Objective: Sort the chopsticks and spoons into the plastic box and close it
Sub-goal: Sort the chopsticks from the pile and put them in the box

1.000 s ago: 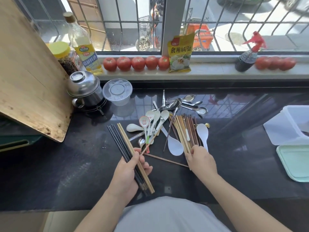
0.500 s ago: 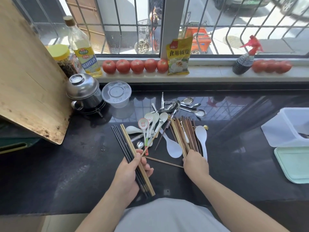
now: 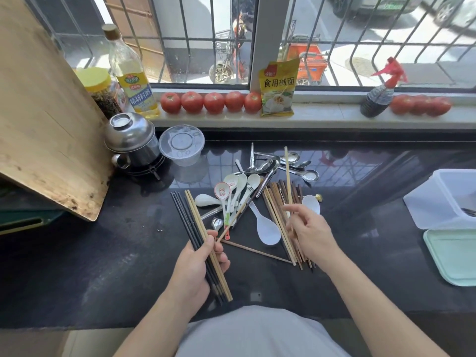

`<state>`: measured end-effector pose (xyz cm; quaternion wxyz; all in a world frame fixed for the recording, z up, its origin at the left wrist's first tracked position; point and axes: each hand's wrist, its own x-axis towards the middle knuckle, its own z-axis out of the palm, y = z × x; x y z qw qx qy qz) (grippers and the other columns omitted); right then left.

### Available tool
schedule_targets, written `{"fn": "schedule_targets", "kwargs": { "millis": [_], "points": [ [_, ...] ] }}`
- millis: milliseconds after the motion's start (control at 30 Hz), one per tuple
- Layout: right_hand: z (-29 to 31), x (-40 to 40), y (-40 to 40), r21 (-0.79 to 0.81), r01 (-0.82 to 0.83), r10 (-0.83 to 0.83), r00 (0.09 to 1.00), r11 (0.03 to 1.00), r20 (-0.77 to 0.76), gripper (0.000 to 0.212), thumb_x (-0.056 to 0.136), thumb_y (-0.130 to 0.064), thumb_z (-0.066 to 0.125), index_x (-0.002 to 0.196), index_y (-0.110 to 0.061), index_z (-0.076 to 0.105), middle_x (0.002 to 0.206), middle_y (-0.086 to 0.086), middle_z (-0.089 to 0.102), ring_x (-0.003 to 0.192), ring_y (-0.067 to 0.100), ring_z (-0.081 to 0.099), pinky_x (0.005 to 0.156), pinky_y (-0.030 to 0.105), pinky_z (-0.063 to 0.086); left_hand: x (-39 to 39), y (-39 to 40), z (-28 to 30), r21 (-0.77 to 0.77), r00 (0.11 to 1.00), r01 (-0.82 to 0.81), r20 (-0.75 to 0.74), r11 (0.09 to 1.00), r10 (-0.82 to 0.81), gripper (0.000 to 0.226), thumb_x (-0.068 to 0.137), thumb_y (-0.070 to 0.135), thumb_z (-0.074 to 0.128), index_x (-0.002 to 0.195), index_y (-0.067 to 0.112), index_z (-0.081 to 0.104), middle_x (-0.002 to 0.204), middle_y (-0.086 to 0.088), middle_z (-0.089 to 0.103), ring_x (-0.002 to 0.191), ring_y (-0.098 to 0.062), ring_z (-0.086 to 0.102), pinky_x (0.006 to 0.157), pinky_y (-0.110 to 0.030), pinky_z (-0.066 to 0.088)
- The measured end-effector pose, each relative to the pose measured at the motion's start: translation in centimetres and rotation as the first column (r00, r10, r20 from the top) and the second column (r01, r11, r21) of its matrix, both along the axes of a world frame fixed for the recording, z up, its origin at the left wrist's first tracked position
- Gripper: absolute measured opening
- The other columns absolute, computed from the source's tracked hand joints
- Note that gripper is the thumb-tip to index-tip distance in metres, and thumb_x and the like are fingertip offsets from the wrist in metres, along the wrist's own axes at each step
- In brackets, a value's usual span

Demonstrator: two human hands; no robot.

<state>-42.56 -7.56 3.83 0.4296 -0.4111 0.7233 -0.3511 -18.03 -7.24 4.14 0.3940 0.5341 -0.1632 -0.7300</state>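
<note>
Left hand (image 3: 195, 264) grips a bundle of dark and pale chopsticks (image 3: 198, 235) at lower centre, while the right hand (image 3: 307, 233) pinches one pale chopstick (image 3: 287, 176) above the heap, the plastic box (image 3: 443, 199) at the right edge.

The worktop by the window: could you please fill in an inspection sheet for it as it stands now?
Surface: glossy black stone counter.
Job's things: mixed spoons and brown chopsticks piled mid-counter; clear plastic box open, its pale green lid lying beside it.
Clutter: wooden chopping board, steel pot, round clear tub.
Grip: left hand holds a black and bamboo chopstick bundle; right hand pinches one pale chopstick.
Cables: nothing seen.
Surroundings: red tomatoes on the windowsill.
</note>
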Motion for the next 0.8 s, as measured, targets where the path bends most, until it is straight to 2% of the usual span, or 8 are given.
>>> {"fn": "schedule_targets", "kwargs": {
  "millis": [100,233,400,500,600,633,700,800],
  "points": [
    [4.0,0.8,-0.2,-0.095,-0.094,0.107,0.984,0.991,0.146,0.018,0.102,-0.009,0.056,0.117,-0.014,0.064,0.092,0.000,0.078,0.083,0.013,0.074,0.074,0.029,0.060,-0.1,-0.1,0.3,-0.009,1.000,-0.007,-0.006,1.000,0.007,0.016,0.106,0.013,0.047,0.117,0.006,0.058,0.074,-0.006,0.056,0.063,-0.021,0.055,0.072,-0.039,0.055],
    [7.1,1.6,-0.6,-0.200,0.003,0.015,0.996,0.980,0.092,0.021,0.104,-0.019,0.054,0.092,-0.009,0.068,0.056,0.004,0.061,0.044,0.009,0.048,0.049,0.015,0.042,-0.7,-0.2,0.5,-0.060,0.998,0.016,0.062,0.998,-0.012,0.016,0.106,0.012,0.047,0.113,0.005,0.060,0.089,-0.014,0.074,0.082,-0.029,0.074,0.086,-0.046,0.060],
    [5.4,4.6,-2.0,-0.179,-0.055,0.097,0.966,0.982,0.239,0.033,0.109,-0.027,0.042,0.091,-0.007,0.062,0.048,-0.003,0.042,0.044,0.008,0.033,0.046,0.019,0.030,-1.6,0.6,1.0,-0.150,0.968,0.249,0.083,0.957,-0.239,0.019,0.106,0.010,0.047,0.117,0.000,0.059,0.110,-0.017,0.076,0.105,-0.032,0.073,0.100,-0.051,0.053],
    [4.5,6.1,-3.0,-0.131,-0.178,0.206,0.945,0.975,0.255,0.029,0.110,-0.023,0.041,0.098,-0.010,0.064,0.052,-0.001,0.050,0.044,0.010,0.039,0.046,0.020,0.034,-2.0,1.2,1.3,-0.157,0.905,0.424,0.099,0.892,-0.413,0.021,0.106,0.012,0.048,0.120,0.003,0.061,0.101,-0.017,0.075,0.086,-0.034,0.073,0.083,-0.045,0.059],
    [3.4,5.8,-3.4,-0.036,-0.218,0.216,0.906,0.975,0.365,0.019,0.108,-0.018,0.044,0.116,-0.017,0.061,0.068,0.005,0.062,0.051,0.018,0.052,0.049,0.026,0.043,-1.8,1.5,1.2,-0.142,0.924,0.380,0.103,0.914,-0.368,0.020,0.106,0.010,0.048,0.121,0.003,0.059,0.081,-0.014,0.062,0.063,-0.027,0.057,0.064,-0.036,0.052],
    [2.4,4.9,-3.4,0.020,-0.173,0.161,0.947,0.985,0.280,0.016,0.107,-0.018,0.047,0.115,-0.017,0.060,0.073,0.004,0.064,0.055,0.020,0.056,0.052,0.029,0.047,-1.5,1.4,1.1,-0.105,0.953,0.302,0.069,0.948,-0.296,0.020,0.105,0.008,0.048,0.121,0.000,0.057,0.078,-0.013,0.058,0.061,-0.026,0.055,0.063,-0.038,0.052],
    [-0.4,2.3,-2.6,0.172,-0.107,0.138,0.973,0.979,-0.183,0.009,0.102,-0.025,0.054,0.098,-0.019,0.060,0.083,0.001,0.066,0.069,0.021,0.062,0.067,0.036,0.055,-0.7,1.0,0.8,-0.030,0.988,0.153,0.001,0.988,-0.153,0.018,0.104,0.004,0.047,0.119,0.000,0.057,0.079,-0.012,0.060,0.064,-0.027,0.059,0.068,-0.044,0.057],
    [-4.2,-0.1,0.2,0.436,-0.115,0.371,0.736,0.892,-0.566,0.025,0.097,-0.039,0.060,0.087,-0.019,0.050,0.089,-0.002,0.060,0.082,0.022,0.060,0.069,0.036,0.049,0.5,0.7,0.4,0.015,0.998,0.070,-0.004,0.997,-0.070,0.021,0.104,0.003,0.049,0.121,0.007,0.060,0.090,-0.011,0.068,0.075,-0.028,0.068,0.076,-0.050,0.061]
  ]
}}
